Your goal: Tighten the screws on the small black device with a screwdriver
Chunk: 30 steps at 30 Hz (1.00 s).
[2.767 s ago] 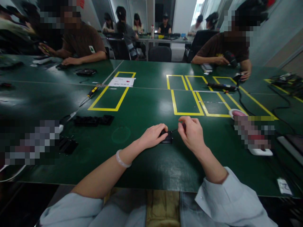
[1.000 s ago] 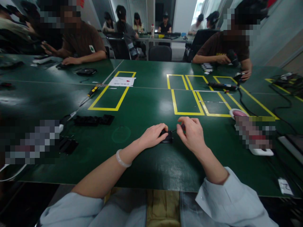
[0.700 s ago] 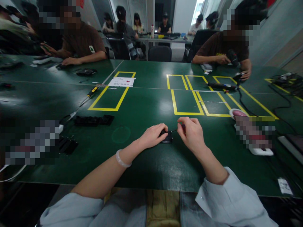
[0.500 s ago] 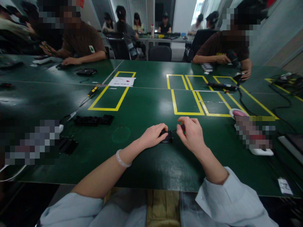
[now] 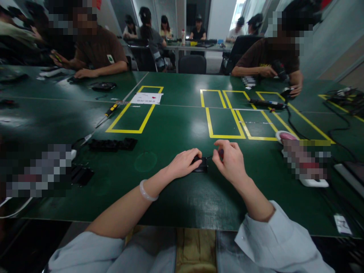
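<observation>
Head view looks down on a dark green counter [image 5: 170, 197] marked with yellow tape rectangles [image 5: 133, 115]. Near its front edge, the left hand [image 5: 183, 163] lies curled over a small black part [image 5: 200, 165], fingers pressing it flat to the counter; a pale bangle [image 5: 146, 191] sits on that wrist. Just beside it, the right hand [image 5: 230, 161] has thumb and forefinger pinched together on a thin dark tool [image 5: 212, 156] whose tip points toward the black part; whether the tip touches it cannot be told. The part rests on the counter between the two hands, mostly covered by the left fingers. Well to the left lies a row of black pieces [image 5: 113, 144], and farther back a yellow-handled screwdriver [image 5: 111, 109] and a white sheet of paper [image 5: 146, 98] at the end of a taped rectangle. Across the counter, two other people sit with their own hands on the surface, one at the far left [image 5: 96, 53] and one at the far right [image 5: 273, 57].
</observation>
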Tool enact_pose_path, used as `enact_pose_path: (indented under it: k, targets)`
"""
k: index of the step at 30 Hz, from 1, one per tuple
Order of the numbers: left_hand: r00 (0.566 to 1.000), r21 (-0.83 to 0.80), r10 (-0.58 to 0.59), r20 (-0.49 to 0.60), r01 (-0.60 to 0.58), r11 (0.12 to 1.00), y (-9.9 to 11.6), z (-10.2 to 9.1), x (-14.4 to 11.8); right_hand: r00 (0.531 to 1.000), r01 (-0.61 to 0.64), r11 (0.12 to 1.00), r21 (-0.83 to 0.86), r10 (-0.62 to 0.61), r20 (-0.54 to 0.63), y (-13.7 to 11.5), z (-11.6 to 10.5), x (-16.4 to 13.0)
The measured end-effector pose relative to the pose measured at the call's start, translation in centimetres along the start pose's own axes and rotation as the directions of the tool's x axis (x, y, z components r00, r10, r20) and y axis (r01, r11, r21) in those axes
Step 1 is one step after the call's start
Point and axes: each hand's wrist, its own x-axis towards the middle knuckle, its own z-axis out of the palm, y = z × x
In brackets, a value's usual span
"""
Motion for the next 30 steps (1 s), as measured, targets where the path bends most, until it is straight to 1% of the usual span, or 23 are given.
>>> enact_pose_path:
  k: [6, 14, 23, 30]
  targets:
    - [1.0, -0.01, -0.008, 0.006, 0.008, 1.0, 0.06, 0.0, 0.02, 1.0, -0.018, 1.0, 0.005, 0.018, -0.004, 0.22, 0.27, -0.15]
    - [1.0, 0.002, -0.012, 0.004, 0.012, 1.0, 0.11, -0.02, 0.02, 1.0, 0.013, 1.0, -0.016, -0.014, -0.027, 0.29, 0.21, -0.11]
    - [1.0, -0.001, -0.005, 0.0, 0.005, 1.0, 0.11, -0.09, -0.02, 1.0, 0.014, 0.999, -0.041, -0.015, -0.015, 0.27, 0.05, -0.09]
    - [1.0, 0.006, -0.007, 0.004, 0.007, 1.0, 0.03, -0.05, 0.0, 0.999, 0.018, 0.999, -0.043, -0.02, -0.039, 0.38, 0.26, -0.11]
